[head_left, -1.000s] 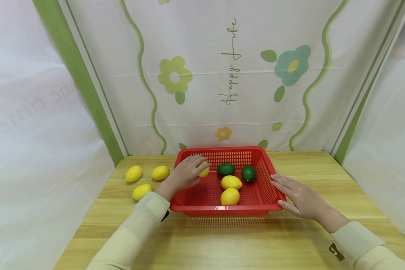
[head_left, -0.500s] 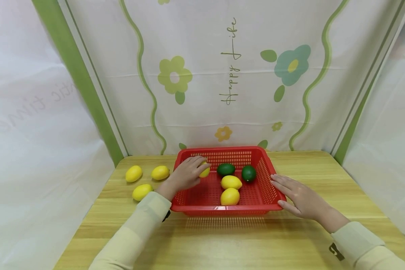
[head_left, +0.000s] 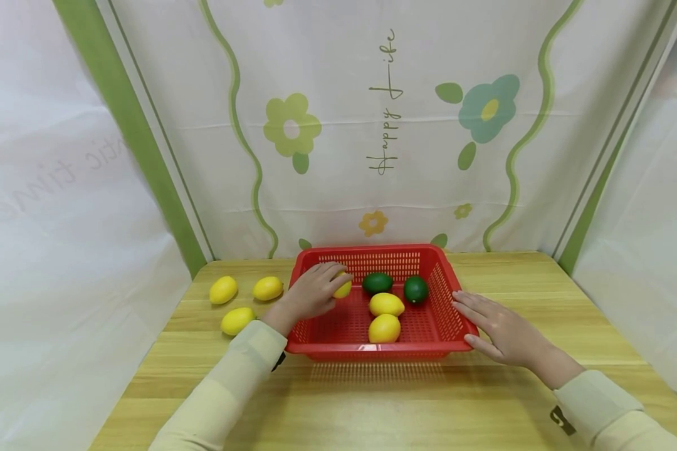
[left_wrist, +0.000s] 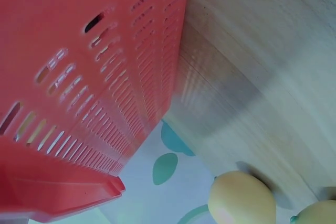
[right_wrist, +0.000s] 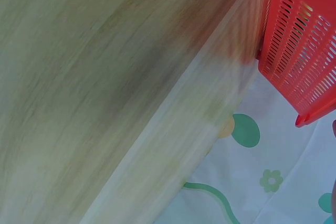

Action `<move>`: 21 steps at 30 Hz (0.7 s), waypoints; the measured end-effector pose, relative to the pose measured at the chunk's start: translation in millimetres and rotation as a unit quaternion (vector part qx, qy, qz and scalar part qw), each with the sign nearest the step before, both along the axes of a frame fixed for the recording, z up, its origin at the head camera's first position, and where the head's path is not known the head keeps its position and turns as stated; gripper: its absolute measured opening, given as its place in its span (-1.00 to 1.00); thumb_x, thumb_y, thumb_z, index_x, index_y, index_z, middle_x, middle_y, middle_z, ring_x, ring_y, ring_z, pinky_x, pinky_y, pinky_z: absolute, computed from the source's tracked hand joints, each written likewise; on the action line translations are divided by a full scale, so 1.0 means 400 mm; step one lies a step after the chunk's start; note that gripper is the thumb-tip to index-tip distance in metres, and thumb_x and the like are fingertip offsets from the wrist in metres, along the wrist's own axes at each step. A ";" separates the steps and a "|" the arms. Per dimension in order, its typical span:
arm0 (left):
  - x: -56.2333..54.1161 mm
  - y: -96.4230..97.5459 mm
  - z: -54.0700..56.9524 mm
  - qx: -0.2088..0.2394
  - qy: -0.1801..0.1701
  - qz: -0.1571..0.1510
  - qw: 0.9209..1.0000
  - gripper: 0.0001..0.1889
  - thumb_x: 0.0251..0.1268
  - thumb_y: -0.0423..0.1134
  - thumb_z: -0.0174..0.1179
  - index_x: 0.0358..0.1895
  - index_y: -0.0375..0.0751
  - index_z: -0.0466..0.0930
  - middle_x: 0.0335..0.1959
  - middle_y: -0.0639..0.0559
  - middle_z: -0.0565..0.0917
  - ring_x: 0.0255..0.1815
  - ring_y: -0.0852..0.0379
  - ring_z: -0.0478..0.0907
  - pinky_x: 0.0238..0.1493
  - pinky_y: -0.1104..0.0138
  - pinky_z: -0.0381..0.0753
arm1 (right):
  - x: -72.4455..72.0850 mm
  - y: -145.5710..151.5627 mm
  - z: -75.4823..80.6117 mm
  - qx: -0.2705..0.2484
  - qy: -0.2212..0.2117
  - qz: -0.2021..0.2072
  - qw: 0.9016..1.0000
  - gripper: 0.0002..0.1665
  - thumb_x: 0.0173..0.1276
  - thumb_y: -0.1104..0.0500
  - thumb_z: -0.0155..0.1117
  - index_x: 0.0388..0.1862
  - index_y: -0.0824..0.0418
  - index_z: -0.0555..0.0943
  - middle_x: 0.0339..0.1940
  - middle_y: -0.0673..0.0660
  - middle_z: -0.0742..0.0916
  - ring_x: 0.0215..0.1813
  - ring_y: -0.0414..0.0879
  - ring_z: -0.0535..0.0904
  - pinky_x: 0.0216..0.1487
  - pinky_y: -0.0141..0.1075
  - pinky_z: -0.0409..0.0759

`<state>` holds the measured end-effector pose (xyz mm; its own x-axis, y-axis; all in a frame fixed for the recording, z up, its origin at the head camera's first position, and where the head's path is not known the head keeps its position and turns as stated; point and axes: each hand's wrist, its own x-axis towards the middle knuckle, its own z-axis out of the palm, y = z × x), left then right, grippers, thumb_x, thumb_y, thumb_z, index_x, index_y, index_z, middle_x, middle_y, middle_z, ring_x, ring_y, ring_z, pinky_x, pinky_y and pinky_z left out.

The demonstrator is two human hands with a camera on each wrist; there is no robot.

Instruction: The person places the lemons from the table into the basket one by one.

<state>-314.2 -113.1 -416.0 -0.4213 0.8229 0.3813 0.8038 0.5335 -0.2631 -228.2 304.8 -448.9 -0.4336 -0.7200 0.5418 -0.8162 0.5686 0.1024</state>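
A red slotted plastic basket (head_left: pixel 372 347) stands on the wooden table. Reaching over its left rim, my left hand (head_left: pixel 314 291) grips a lemon (head_left: pixel 343 289) inside the basket, partly covered by the fingers. My right hand (head_left: pixel 502 330) rests on the basket's right rim with fingers straight. On the basket floor lie two lemons, a farther lemon (head_left: pixel 386 305) and a nearer lemon (head_left: pixel 384 329). Behind them are two dark green fruits, one green fruit (head_left: pixel 377 283) in the middle and another green fruit (head_left: pixel 415 289) to its right. The left wrist view shows the basket's outer wall (left_wrist: pixel 121 77).
Left of the basket, three lemons lie on the table (head_left: pixel 372 413): a back-left lemon (head_left: pixel 223 290), a lemon (head_left: pixel 267 288) close to the basket, and a front lemon (head_left: pixel 238 321) by my left sleeve. A printed curtain (head_left: pixel 338 188) hangs behind the table.
The lemon in my left hand has shifted very slightly down and toward the right. My right hand, the basket and the other fruit have stayed where they were.
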 end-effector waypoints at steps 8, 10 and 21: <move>0.002 0.000 0.002 0.009 -0.002 -0.006 1.000 -0.41 0.05 -0.25 0.44 0.21 -0.19 0.48 0.16 -0.14 0.54 0.21 -0.04 0.44 0.24 0.13 0.45 | -0.001 -0.001 -0.004 -0.004 0.007 0.006 1.000 -0.27 0.52 -0.18 -0.05 0.25 0.43 0.49 0.28 0.33 0.53 0.26 0.21 0.45 0.47 -0.38 -0.03; 0.002 0.000 0.003 0.015 0.003 -0.008 1.000 -0.42 0.04 -0.29 0.42 0.20 -0.19 0.49 0.15 -0.13 0.54 0.19 -0.03 0.46 0.23 0.14 0.47 | -0.001 -0.001 -0.003 -0.006 0.007 0.007 1.000 -0.27 0.53 -0.19 -0.08 0.24 0.44 0.49 0.28 0.33 0.53 0.26 0.22 0.45 0.47 -0.37 -0.03; 0.002 -0.005 0.008 0.020 0.015 -0.012 1.000 -0.49 0.09 -0.31 0.35 0.18 -0.18 0.50 0.12 -0.13 0.55 0.17 -0.01 0.47 0.20 0.17 0.49 | -0.002 -0.001 -0.002 -0.009 0.011 0.010 1.000 -0.23 0.56 -0.21 -0.18 0.25 0.45 0.48 0.31 0.32 0.51 0.28 0.20 0.44 0.47 -0.36 -0.01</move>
<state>-313.2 -115.2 -412.6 -0.3891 0.8163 0.4268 0.8091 0.5244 -0.2653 -229.0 304.5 -449.6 -0.4065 -0.7188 0.5640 -0.8255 0.5535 0.1105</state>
